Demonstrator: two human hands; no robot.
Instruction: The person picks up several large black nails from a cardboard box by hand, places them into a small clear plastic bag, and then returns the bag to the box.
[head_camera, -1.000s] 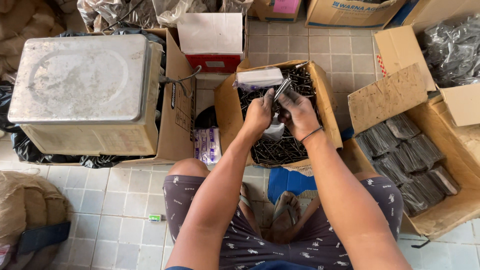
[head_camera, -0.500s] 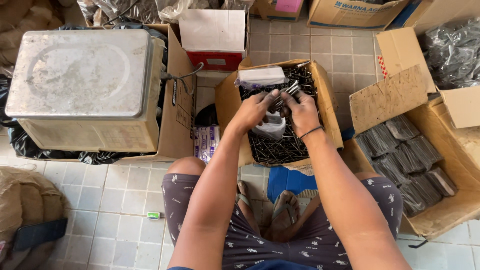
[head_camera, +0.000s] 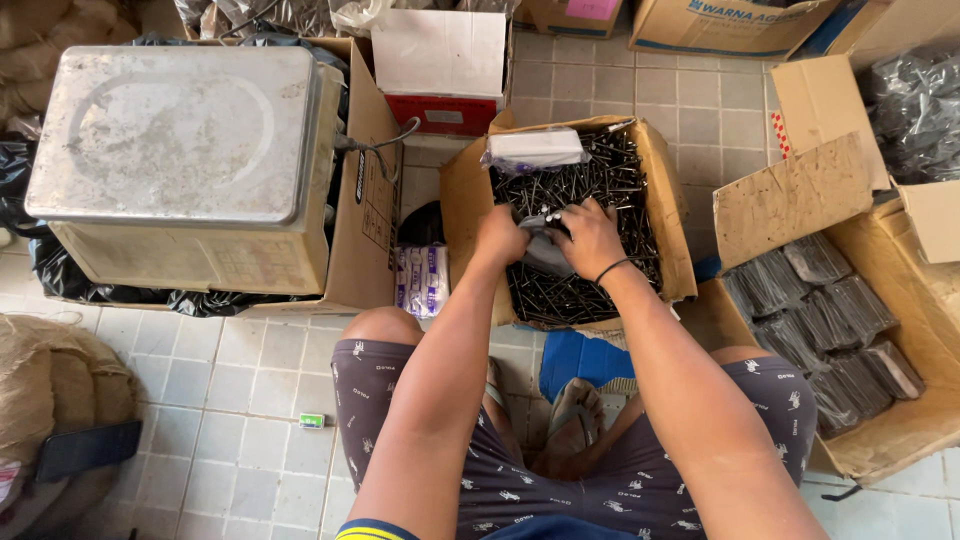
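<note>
At frame centre, a small clear bag (head_camera: 545, 255) is gripped by the left hand (head_camera: 500, 238) and right hand (head_camera: 590, 240), both closed on it, low over the nail box (head_camera: 672, 230) so spilled nails (head_camera: 560, 295) are caught; packed bundles (head_camera: 830, 320) lie at right.

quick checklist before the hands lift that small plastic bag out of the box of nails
1. Left hand on clear plastic bag: ok.
2. Right hand gripping the bag too: ok.
3. Bag over open cardboard box of dark nails: ok.
4. Bag filled enough: cannot tell, hands cover it.
5. Brown carton of packed nail bundles has room: ok.
6. Metal-topped weighing scale bare on top: ok.
</note>
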